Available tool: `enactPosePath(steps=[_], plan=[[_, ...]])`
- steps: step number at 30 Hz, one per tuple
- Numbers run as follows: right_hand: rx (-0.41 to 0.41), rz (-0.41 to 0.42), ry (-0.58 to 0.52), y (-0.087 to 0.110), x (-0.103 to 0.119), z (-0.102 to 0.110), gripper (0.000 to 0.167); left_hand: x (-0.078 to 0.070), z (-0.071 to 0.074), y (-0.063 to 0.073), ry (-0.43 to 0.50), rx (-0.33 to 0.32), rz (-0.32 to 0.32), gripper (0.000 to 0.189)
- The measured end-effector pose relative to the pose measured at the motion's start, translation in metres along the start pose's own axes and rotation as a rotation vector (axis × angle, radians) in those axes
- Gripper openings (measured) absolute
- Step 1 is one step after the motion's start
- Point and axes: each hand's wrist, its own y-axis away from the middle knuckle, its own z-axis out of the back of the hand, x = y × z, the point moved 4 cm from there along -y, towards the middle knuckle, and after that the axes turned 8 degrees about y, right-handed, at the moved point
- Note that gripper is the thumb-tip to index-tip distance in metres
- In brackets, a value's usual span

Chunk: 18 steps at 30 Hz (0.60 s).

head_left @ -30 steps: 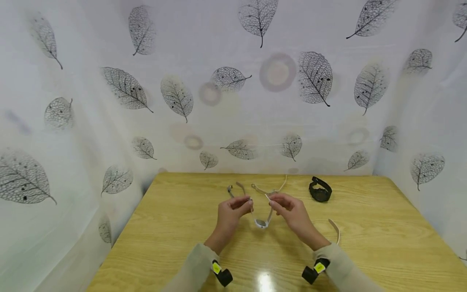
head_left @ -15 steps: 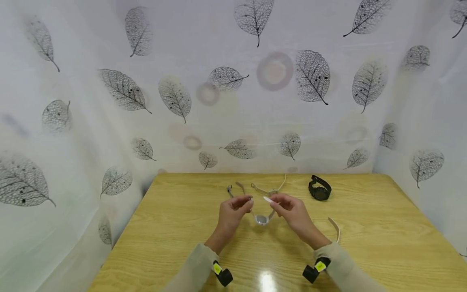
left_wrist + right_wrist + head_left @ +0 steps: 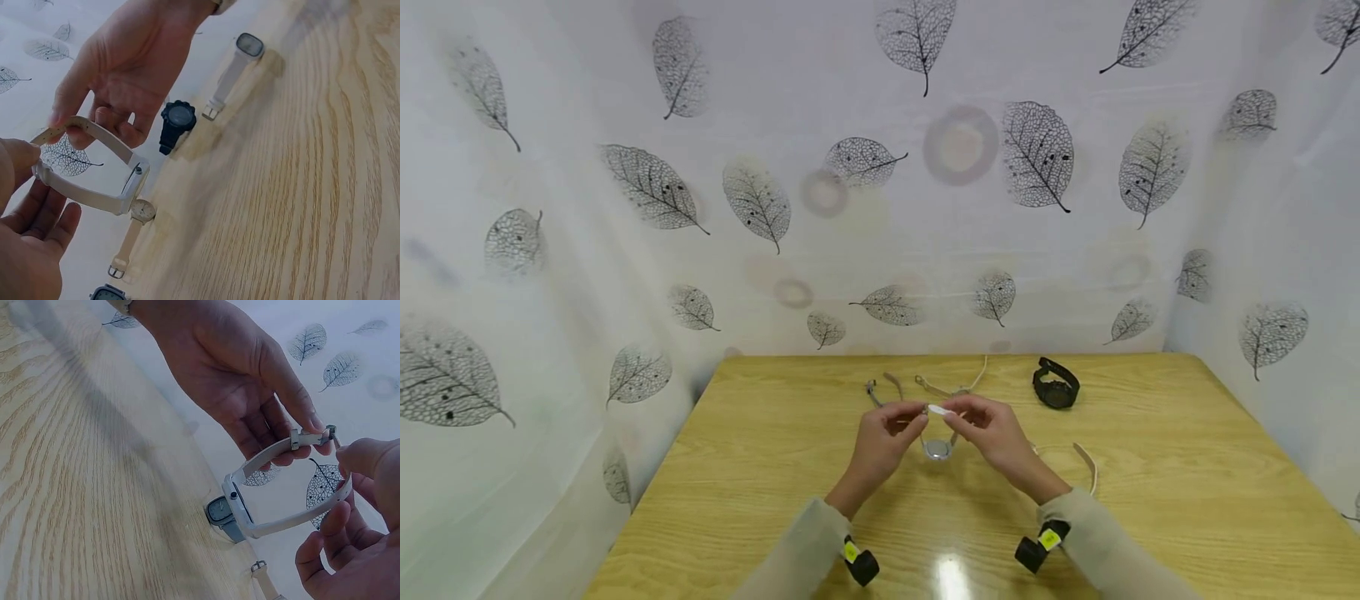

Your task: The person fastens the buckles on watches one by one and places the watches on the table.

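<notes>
A white wristwatch (image 3: 937, 451) hangs face-up between both hands, above the table. My left hand (image 3: 883, 443) pinches its buckle end; in the right wrist view the metal buckle (image 3: 331, 431) and strap loop (image 3: 295, 439) show at those fingertips. My right hand (image 3: 994, 437) pinches the pale holed strap end (image 3: 94, 129) between thumb and fingers. The strap tip meets the buckle, so the band makes a ring. Whether the tip has passed through the buckle cannot be told.
On the wooden table (image 3: 760, 500) lie a black watch (image 3: 1057, 392) at the back right, a pale-strapped watch (image 3: 142, 211) behind the hands and a grey watch (image 3: 219, 512) beside it. A square white watch (image 3: 250, 45) lies by the right forearm. A leaf-patterned curtain (image 3: 790, 283) surrounds the table.
The gap between the hands has narrowed. The right fingers have brought the strap tip leftward to the buckle, while the left hand has shifted slightly right.
</notes>
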Motion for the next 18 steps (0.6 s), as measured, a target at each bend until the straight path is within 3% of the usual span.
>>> enactPosePath(steps=[7, 18], plan=[[0.006, 0.022, 0.024, -0.0001, 0.0007, -0.0028, 0.021, -0.0009, -0.0022, -0.0006, -0.033, 0.024, -0.052, 0.02], [-0.024, 0.013, -0.014, 0.0019, 0.0017, -0.0075, 0.019, 0.0022, -0.0044, -0.0004, -0.074, -0.006, -0.039, 0.019]])
